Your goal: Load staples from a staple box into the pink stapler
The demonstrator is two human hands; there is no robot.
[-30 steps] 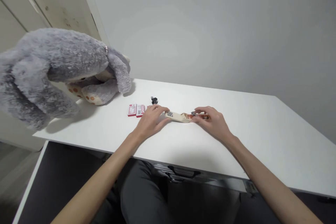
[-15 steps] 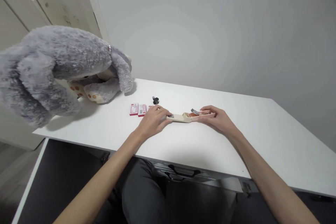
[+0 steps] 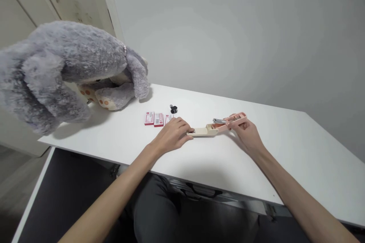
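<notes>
A beige and pink stapler [image 3: 212,128] lies opened out on the white table [image 3: 216,159]. My left hand [image 3: 173,136] presses its fingers on the beige base at the left end. My right hand [image 3: 247,132] grips the pink top arm and holds that end raised off the table, with the metal staple channel showing between the two halves. Just behind my left hand lie small red and white staple boxes [image 3: 154,119] in a row, and a small black binder clip [image 3: 173,109] sits behind them.
A big grey plush toy [image 3: 65,72] lies on the table's far left corner. A plain grey wall stands behind the table and a pale wooden door is at the far left. My dark-trousered legs show under the table's near edge.
My right hand has lifted the pink top arm up and to the right, swinging the stapler further open. My left hand has stayed on the beige base.
</notes>
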